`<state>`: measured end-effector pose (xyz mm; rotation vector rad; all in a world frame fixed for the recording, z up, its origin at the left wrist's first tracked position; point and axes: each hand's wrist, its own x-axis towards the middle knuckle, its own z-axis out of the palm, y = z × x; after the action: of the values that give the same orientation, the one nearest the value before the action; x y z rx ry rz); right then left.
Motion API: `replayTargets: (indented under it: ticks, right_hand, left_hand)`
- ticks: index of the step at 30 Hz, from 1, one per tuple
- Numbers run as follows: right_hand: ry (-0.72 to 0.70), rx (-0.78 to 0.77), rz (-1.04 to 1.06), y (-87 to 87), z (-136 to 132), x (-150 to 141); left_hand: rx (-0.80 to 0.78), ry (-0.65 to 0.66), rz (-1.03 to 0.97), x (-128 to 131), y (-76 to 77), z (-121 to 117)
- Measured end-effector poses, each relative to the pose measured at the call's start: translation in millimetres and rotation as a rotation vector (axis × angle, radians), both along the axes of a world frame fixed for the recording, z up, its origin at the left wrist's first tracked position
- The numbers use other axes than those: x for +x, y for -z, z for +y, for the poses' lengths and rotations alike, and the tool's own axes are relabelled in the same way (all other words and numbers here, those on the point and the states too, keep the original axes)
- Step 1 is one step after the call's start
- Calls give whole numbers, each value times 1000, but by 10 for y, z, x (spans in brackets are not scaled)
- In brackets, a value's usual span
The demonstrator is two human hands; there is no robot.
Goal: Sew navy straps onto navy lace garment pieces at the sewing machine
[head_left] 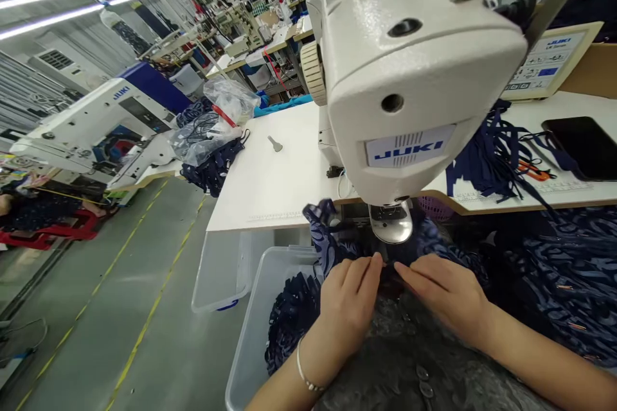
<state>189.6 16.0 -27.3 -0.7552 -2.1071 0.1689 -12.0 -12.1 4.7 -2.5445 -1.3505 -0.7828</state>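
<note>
A white sewing machine [424, 77] marked JUKI stands right in front of me. Navy patterned fabric [328, 237] lies under its needle area and spreads to both sides. Just below the shiny metal guard [393, 223], my left hand [351, 292] pinches the fabric with its fingers closed. Close beside it on the right, my right hand [446, 289] also pinches the dark fabric, thumb and fingertips together. The fingertips of both hands nearly meet. The needle and the exact edge being held are hidden in shadow.
A clear plastic bin [245, 334] with navy pieces stands at lower left. On the white table [270, 186] lies a small metal piece [275, 144]. Navy strips [482, 154], orange-handled snips [535, 171] and a phone [585, 148] are at right. More patterned fabric [569, 282] is piled at lower right.
</note>
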Motion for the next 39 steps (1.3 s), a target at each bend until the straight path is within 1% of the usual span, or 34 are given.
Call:
replayTargets:
  ticks: [1, 3, 4, 6, 8, 10, 12, 14, 17, 20, 23, 29, 32, 35, 39]
  right_hand:
    - [10, 85, -2, 27, -19, -18]
    - [1, 157, -8, 78, -51, -55]
    - [-5, 159, -3, 98, -64, -70]
    - [-43, 113, 18, 117, -81, -83]
    - [-124, 25, 38, 87, -84, -68]
    - [-177, -94, 54, 4, -72, -31]
    - [-149, -200, 66, -113, -44, 5]
    - [-112, -285, 36, -228, -7, 23]
    - [-161, -372, -79, -337, 43, 18]
    - [-212, -352, -153, -365, 65, 21]
    - [-226, -244, -229, -375, 66, 45]
    - [-130, 2, -339, -416, 56, -8]
    - [-52, 64, -358, -401, 36, -82]
    - [-8, 18, -258, -368, 21, -109]
    - [95, -204, -62, -326, 52, 15]
  left_hand:
    - [80, -1, -35, -16, 78, -17]
    - [177, 15, -114, -49, 211, -39]
    - [204, 16, -149, -63, 256, -46]
    - [241, 10, -196, -86, 299, -56]
    - [257, 7, -203, -100, 289, -65]
    - [262, 30, -202, -105, 255, -73]
    - [251, 70, -197, -101, 221, -79]
    - [237, 86, -180, -92, 197, -81]
    - [226, 64, -168, -75, 185, -76]
    - [198, 52, -172, -56, 199, -66]
    - [168, 46, -167, -34, 235, -53]
    - [127, 51, -194, 4, 300, -35]
    - [132, 59, -182, 16, 289, -37]
    - [167, 67, -163, 16, 266, -48]
    - [204, 54, -147, 2, 272, -59]
